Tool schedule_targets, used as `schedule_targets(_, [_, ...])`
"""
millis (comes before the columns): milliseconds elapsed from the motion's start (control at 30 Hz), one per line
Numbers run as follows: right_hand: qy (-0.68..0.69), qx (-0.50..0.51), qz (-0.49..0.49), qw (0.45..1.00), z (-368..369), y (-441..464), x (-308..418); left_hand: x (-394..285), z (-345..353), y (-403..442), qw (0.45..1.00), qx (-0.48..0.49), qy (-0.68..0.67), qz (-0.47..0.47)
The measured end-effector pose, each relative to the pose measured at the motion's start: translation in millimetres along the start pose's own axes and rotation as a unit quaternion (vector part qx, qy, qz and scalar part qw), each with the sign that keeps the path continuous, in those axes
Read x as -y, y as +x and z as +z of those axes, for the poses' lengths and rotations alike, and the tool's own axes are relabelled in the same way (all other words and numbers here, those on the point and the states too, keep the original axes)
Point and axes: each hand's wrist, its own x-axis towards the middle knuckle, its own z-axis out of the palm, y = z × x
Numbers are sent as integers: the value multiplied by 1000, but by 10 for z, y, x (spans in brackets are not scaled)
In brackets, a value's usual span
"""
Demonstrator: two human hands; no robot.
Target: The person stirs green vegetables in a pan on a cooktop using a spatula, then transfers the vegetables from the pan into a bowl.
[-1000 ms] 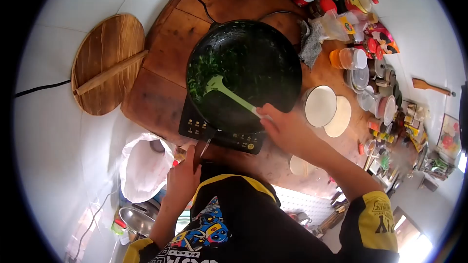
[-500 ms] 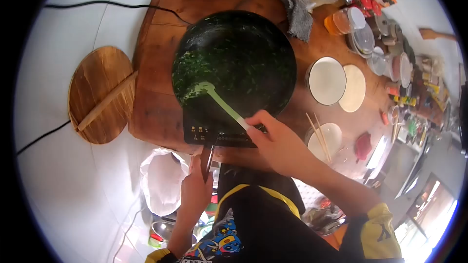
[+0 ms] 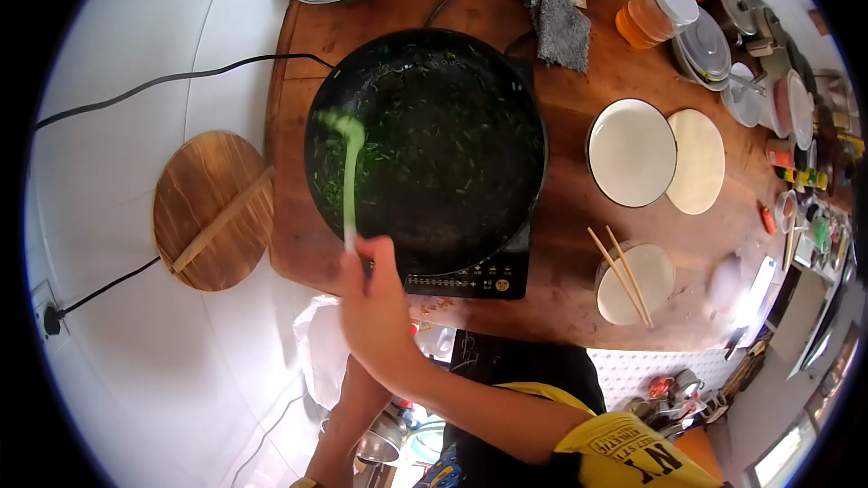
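Observation:
My right hand (image 3: 375, 325) is closed around the pale end of a light green spatula (image 3: 351, 172). The spatula's blurred head is at the left inside wall of a black wok (image 3: 416, 244). Chopped leafy greens (image 3: 434, 140) are spread over the wok's inside. Beneath the wok is a black induction cooker (image 3: 511, 282), its control panel facing me. My left forearm (image 3: 354, 402) comes up from below and passes behind my right wrist. My left hand's fingers and the wok handle are hidden there.
Right of the wok are a white bowl (image 3: 633, 154), a pale oval board (image 3: 701, 163), and another bowl (image 3: 653, 285) with chopsticks (image 3: 624, 276) across it. A grey cloth (image 3: 561, 27) and jars (image 3: 655, 14) lie beyond. Left is a round wooden lid (image 3: 212, 244); a black cable (image 3: 226, 63) runs behind.
My right hand has swung left with the spatula, which now points away from me along the wok's left wall. It now covers my left hand, earlier seen gripping the wok handle. The view has shifted.

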Motion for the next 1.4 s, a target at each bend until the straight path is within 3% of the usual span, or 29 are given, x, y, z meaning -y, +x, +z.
schedule_targets(33, [-96, -9, -95, 991, -165, -91, -114, -117, -46, 26, 995, 30, 0, -93])
schedule_targets(67, [-127, 55, -16, 990, -433, -169, -6, -220, -63, 54, 981, 58, -2, -185])
schedule_targets(100, [-156, 116, 63, 979, -713, -231, 125, -321, -11, 87, 986, -10, -23, -167])
schedule_targets(200, [-229, 112, 15, 967, -1114, -239, 305, -283, 39, 73, 975, -9, -27, -221])
schedule_targets(233, [-236, 113, 9, 965, -1099, -160, 316, -285, 57, 71, 982, -34, -17, -183])
schedule_targets(300, [-78, 67, 61, 993, -965, 72, 307, -306, 71, 54, 981, -38, -10, -189])
schedule_targets(333, [-79, 72, 58, 993, -815, 187, 380, -311, 72, 66, 980, -40, 3, -195])
schedule_targets(367, [60, 44, 61, 995, -616, 287, 480, -318, 69, 69, 980, -44, 3, -197])
schedule_targets(400, [199, 14, 65, 978, -443, 357, 526, -330, 65, 65, 979, -38, 0, -202])
schedule_targets(467, [307, -8, 109, 945, -189, 424, 471, -293, 99, 48, 978, -29, 0, -208])
schedule_targets(533, [263, 41, 102, 959, -83, 247, 212, -179, 173, 43, 989, -35, -3, -143])
schedule_targets(600, [18, 26, -12, 999, -134, -6, -233, -106, 117, 26, 999, -3, 23, -24])
schedule_targets(667, [-149, -3, -156, 976, -381, -230, -518, -220, 49, 42, 987, 25, -20, -160])
schedule_targets(733, [-308, 70, -6, 949, -888, -428, 21, -265, 52, 86, 987, -5, -29, -159])
schedule_targets(800, [-441, 99, -101, 886, -1217, -388, 300, -320, 29, 87, 978, 4, 8, -209])
schedule_targets(833, [-545, 133, -126, 818, -1286, -308, 514, -317, 40, 86, 979, -13, -3, -206])
schedule_targets(867, [-641, 166, -146, 735, -1331, -178, 725, -338, 33, 96, 980, -12, -11, -200])
schedule_targets(933, [-752, 203, -332, 532, -1425, 195, 967, -379, 20, 100, 980, -6, 21, -196])
schedule_targets(1067, [-773, 239, -543, 223, -1231, 1106, 1423, -310, 67, 79, 986, -18, 24, -166])
schedule_targets(1200, [-797, 188, -537, 205, -1303, 1174, 1571, -309, 112, 69, 990, -42, 28, -130])
schedule_targets(1267, [-851, 77, -420, 306, -1528, 941, 1514, -366, 92, 85, 987, -27, 7, -156])
schedule_targets(1333, [-872, -14, -322, 367, -1770, 588, 1175, -376, 56, 89, 982, -5, -26, -188])
schedule_targets(1400, [-849, -49, -189, 491, -1772, 152, 860, -354, 52, 68, 982, -34, -57, -176])
